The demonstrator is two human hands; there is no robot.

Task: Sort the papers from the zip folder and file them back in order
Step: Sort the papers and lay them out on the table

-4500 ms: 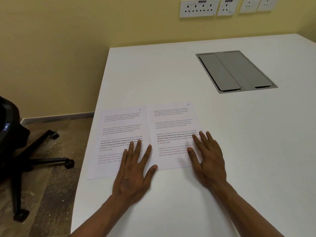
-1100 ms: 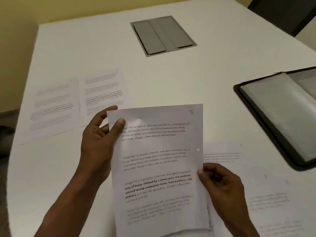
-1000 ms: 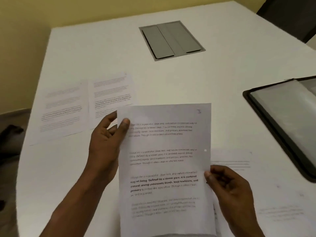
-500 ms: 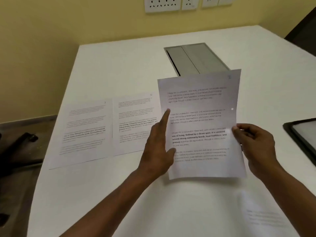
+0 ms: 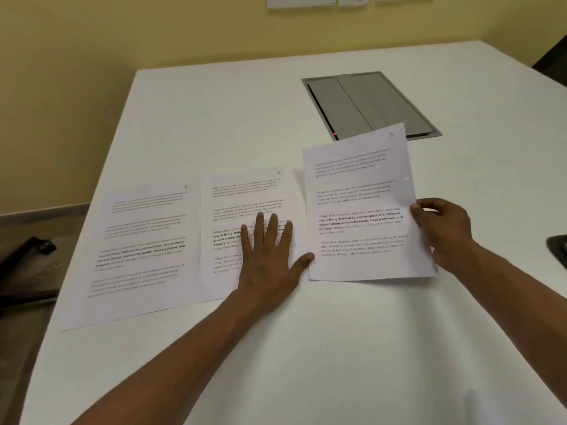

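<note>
Surface: your white tabletop [image 5: 306,348] fills the view, with a pale yellow wall [image 5: 92,56] behind it and white wall sockets [image 5: 300,0] at the top edge.
Far left: you've got a black office chair base [image 5: 27,265] down on the floor beside the table.
Left sheet: a white printed sheet of paper [image 5: 144,253] lies flat near the table's left edge, its near corner just over the rim.
Middle sheet: a second white printed page [image 5: 245,197] lies flat, its left edge touching the first one's right edge.
Left hand: your left hand [image 5: 268,256] rests palm down on that middle page, fingers straight and spread, thumb reaching toward the next sheet.
Right sheet: a third white printed page with a handwritten number in its top corner [image 5: 359,207] sits just beside the middle one, tilted, its far end lifted off the table.
Right hand: your right hand [image 5: 441,228] pinches this page at its right edge, fingers curled round it.
Behind it: a grey metal cable hatch set into the table [image 5: 368,105], its near corner covered by the lifted page.
Far right: a black folder corner [image 5: 558,250] peeks in at the frame edge, well apart from the sheets.
</note>
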